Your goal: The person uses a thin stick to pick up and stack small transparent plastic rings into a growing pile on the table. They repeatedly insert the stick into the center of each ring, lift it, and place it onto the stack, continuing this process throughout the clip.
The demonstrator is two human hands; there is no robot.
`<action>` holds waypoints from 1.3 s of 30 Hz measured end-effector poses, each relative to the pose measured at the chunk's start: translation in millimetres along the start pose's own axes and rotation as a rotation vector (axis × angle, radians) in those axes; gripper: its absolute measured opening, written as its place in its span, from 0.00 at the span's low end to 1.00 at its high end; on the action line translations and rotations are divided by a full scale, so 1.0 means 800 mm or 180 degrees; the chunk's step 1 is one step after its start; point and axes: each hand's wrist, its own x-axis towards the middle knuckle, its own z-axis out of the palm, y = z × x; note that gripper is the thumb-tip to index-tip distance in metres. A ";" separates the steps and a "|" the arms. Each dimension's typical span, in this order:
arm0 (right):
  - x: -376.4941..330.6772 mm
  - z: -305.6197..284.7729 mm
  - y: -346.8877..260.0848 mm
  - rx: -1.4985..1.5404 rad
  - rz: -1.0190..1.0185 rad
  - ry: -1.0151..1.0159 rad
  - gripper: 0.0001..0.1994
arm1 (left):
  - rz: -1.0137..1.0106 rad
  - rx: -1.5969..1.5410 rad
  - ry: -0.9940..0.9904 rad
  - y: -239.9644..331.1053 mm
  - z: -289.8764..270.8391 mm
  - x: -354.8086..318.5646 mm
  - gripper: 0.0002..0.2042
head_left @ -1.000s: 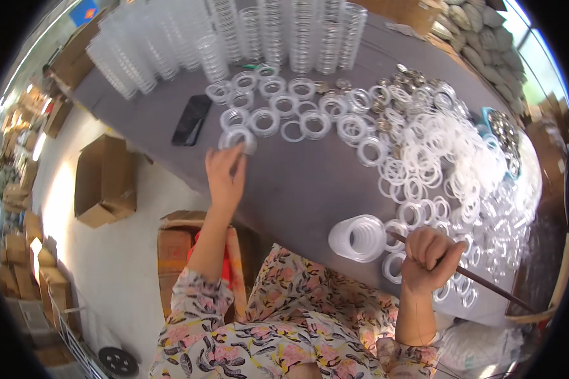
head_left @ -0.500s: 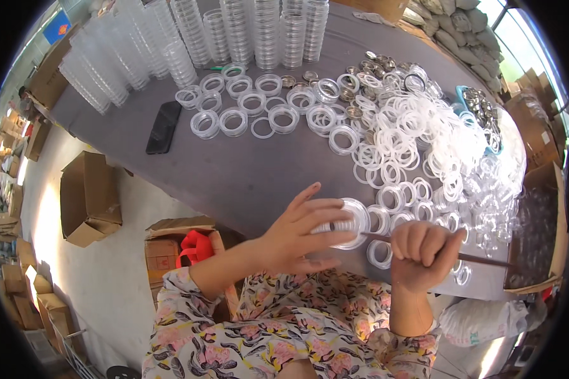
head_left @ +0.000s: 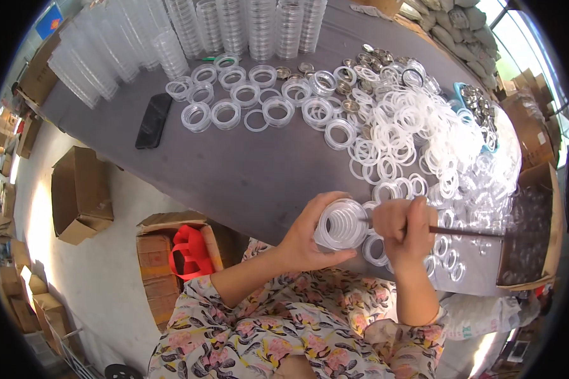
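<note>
My left hand (head_left: 310, 228) is wrapped round a short stack of clear plastic round cases (head_left: 344, 225), tilted so that its round open end faces up. Close beside it, my right hand (head_left: 403, 228) is a fist round a thin dark brown rod (head_left: 464, 232). The rod's long end sticks out to the right, and its other end reaches the rim of the stack; whether it touches is hard to tell. Around and behind my right hand lie loose clear rings (head_left: 374, 250). Farther back is a heap of white flat rings (head_left: 398, 123).
Tall stacks of clear cases (head_left: 262, 31) stand at the back left, near a black phone (head_left: 153, 121). Clear rings (head_left: 225, 114) lie mid-table. A blue basket (head_left: 477, 107) of metal pieces and an open carton (head_left: 530, 230) are at right. Below left, another carton (head_left: 155, 271) holds red ribbon.
My left hand has gone from spread fingers beside the clear stack to a grip round it. My right fist has moved slightly left and up with the rod, closer to the stack.
</note>
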 end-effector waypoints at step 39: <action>-0.021 -0.025 -0.036 0.1591 -0.1125 0.0751 0.28 | 0.1621 0.3206 -0.1815 0.102 -0.056 0.041 0.14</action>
